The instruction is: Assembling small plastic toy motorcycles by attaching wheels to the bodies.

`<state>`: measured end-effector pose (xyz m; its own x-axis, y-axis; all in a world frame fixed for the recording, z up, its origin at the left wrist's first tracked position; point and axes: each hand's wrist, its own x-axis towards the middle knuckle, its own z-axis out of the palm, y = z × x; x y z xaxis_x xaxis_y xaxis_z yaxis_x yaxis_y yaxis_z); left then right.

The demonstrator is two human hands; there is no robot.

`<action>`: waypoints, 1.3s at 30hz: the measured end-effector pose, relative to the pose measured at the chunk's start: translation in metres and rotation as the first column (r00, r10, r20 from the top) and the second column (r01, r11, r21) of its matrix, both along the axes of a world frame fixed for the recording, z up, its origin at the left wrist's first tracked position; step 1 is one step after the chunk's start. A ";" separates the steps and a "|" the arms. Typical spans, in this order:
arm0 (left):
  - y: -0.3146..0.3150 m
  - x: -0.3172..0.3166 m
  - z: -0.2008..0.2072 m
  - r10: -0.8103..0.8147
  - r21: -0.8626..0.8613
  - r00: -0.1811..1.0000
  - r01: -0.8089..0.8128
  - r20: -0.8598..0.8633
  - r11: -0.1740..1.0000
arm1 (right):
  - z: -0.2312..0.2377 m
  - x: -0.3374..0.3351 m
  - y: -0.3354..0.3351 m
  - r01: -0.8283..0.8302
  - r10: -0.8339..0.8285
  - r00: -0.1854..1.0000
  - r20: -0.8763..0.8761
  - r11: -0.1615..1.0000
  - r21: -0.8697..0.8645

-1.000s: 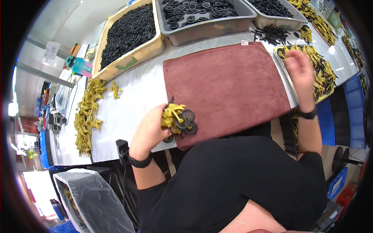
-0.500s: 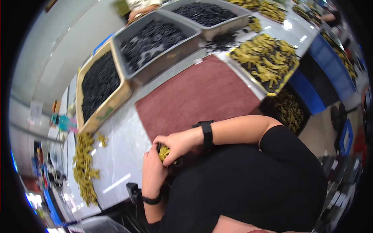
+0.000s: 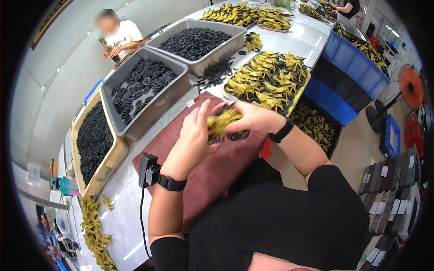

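Over the reddish-brown cloth, my right hand (image 3: 260, 121) grips a small yellow plastic toy with black wheels (image 3: 221, 124), which is smeared by motion. Close on its other side is my left hand (image 3: 191, 137), fingers stretched upward and thumb apart. Whether the left palm touches the toy I cannot tell. Beneath both hands the cloth (image 3: 172, 156) covers the white table. Just beyond the right hand a yellow-edged tray (image 3: 296, 97) is heaped with similar yellow pieces fitted with black wheels.
Grey bins hold black wheels (image 3: 147, 81) and thin black parts (image 3: 194, 44); a cream bin (image 3: 118, 153) holds more black parts. Loose yellow pieces (image 3: 92, 226) lie at the left edge. A person (image 3: 122, 38) works across the table. Blue crates (image 3: 357, 61) and a fan (image 3: 411, 86) stand right.
Both hands have moved from close to my body up and forward over the cloth. The left fingers have come away from the yellow toy and spread. My view has shifted too.
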<state>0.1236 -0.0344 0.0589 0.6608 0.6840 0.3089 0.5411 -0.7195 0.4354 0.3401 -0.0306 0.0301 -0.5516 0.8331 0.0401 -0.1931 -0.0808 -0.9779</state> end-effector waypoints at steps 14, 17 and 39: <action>-0.005 0.003 -0.007 0.073 0.085 0.996 -0.076 0.046 0.993 | -0.011 0.222 0.084 0.808 -0.842 0.407 0.354 0.513 0.290; -0.009 -0.008 -0.008 0.090 0.063 0.996 -0.090 0.000 0.994 | -0.008 0.224 0.084 0.811 -0.788 0.298 0.538 0.507 0.292; -0.047 -0.072 -0.017 0.208 0.020 0.977 -0.208 -0.044 0.978 | -0.043 0.161 0.059 0.588 -0.710 -0.373 0.597 0.317 0.744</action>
